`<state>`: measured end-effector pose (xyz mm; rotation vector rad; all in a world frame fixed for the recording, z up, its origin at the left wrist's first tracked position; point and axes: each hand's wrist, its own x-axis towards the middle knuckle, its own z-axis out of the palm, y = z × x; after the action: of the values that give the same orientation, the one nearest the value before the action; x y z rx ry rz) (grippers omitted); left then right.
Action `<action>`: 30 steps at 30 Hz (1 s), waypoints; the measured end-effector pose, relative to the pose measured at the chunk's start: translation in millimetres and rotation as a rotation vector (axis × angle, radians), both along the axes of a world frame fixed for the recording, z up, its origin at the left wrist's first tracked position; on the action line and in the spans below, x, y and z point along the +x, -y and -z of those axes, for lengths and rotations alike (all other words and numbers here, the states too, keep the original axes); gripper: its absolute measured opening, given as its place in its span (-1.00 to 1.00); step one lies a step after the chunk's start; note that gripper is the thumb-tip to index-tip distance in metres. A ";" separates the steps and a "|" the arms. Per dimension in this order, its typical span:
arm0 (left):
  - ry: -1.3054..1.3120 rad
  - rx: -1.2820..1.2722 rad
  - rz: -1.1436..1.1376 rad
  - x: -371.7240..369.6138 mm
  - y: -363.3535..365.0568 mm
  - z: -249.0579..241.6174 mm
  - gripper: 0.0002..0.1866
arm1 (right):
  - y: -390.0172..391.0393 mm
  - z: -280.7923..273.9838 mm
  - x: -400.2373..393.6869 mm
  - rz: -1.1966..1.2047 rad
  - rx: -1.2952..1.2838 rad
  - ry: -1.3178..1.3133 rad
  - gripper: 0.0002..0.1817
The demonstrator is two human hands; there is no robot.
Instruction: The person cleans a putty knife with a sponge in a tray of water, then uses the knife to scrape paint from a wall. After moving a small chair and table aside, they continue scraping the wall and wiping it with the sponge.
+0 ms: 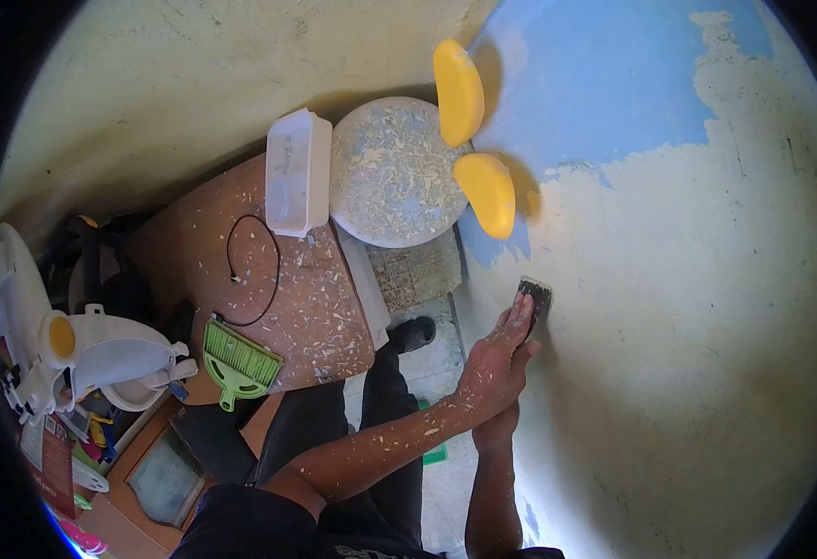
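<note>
"What are the hands doing?"

"The left hand (497,368) is gripping a dark, flat scraper (540,294), its fingers lying nearly straight along the tool, and the scraper is pressing against the wall (669,279) on the right."

"And the right hand (494,427)?"

"It's tucking in behind the left one, close to that wrist. Most of it is hiding there, so I can't tell whether it is closing on the handle too. Pale paint flakes (432,431) are clinging to the left forearm."

"What's lying on the table (194,233)?"

"By its near edge a green brush (241,352) is resting in a green dustpan (233,387), whose handle is pointing toward the person. Just beyond, a black cable (276,270) is curving round in an open loop. More flakes are littering the surface, thickest toward the right edge."

"And farther off?"

"A white plastic tub (318,177) is standing at the far right corner. Just past it, a round white top (381,240) is carrying a dense layer of flakes. Beside that, two yellow knobs (459,93) are jutting from the wall, where blue paint (613,84) is showing with a ragged border."
</note>
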<state>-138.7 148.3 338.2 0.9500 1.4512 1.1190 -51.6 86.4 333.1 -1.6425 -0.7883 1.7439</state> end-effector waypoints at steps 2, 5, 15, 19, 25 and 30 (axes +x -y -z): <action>0.047 -0.037 -0.021 3.3 7.5 -4.4 -0.43 | 5.5 5.7 10.2 -0.015 0.048 0.010 -0.49; 0.161 -0.084 -0.009 -2.4 12.9 -8.5 -0.46 | 0.4 -5.0 -5.9 0.066 0.070 0.032 -0.51; 0.336 -0.213 -0.133 8.0 11.7 -7.2 -0.54 | 7.9 -11.3 -4.0 0.045 -0.018 0.015 -0.50; 0.315 -0.129 -0.191 9.8 5.2 -1.2 -0.54 | -7.8 -33.1 -7.4 -0.135 -0.146 0.259 -0.53; 0.348 -0.223 -0.157 2.7 -0.6 -10.0 -0.52 | -5.6 -21.8 -10.6 -0.086 0.061 0.365 -0.52; 0.458 -0.331 -0.137 3.3 -6.6 -8.1 -0.50 | -4.1 3.0 -5.8 -0.117 0.273 0.505 -0.60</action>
<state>-135.4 154.8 346.3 0.3370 1.2782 1.0653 -57.5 90.6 330.0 -1.8917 -1.3126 1.2270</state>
